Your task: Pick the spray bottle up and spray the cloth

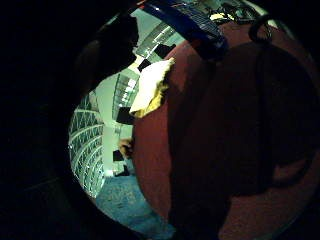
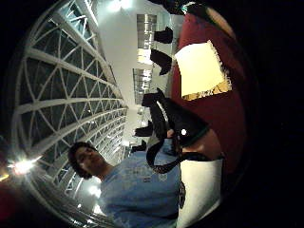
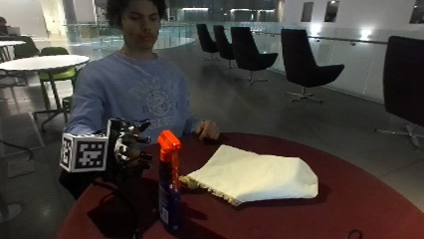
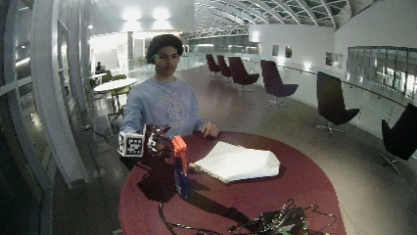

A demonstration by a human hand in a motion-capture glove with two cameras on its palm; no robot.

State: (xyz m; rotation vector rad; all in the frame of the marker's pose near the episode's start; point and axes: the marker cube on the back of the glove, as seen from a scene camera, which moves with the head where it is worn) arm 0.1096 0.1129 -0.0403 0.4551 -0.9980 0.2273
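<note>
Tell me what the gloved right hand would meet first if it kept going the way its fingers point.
Probably the spray bottle: the gloved right hand is raised beside it, open fingers toward its orange top, apparently not touching. Depth is unclear.

Behind you stands a row of dark swivel chairs (image 3: pixel 252 47) along a glass railing (image 3: pixel 351 52), and a round white table (image 3: pixel 43 62) with green chairs (image 3: pixel 56 74) sits off to your side. The round red table (image 3: pixel 371 199) before you carries a tangle of cables (image 4: pixel 280 220) at its far edge.

A matt woven cloth (image 3: pixel 255 177) with a frayed fringe is seen on a smooth, matt red table (image 3: pixel 371 199); the spray bottle (image 3: pixel 168 184) looks plastic.
</note>
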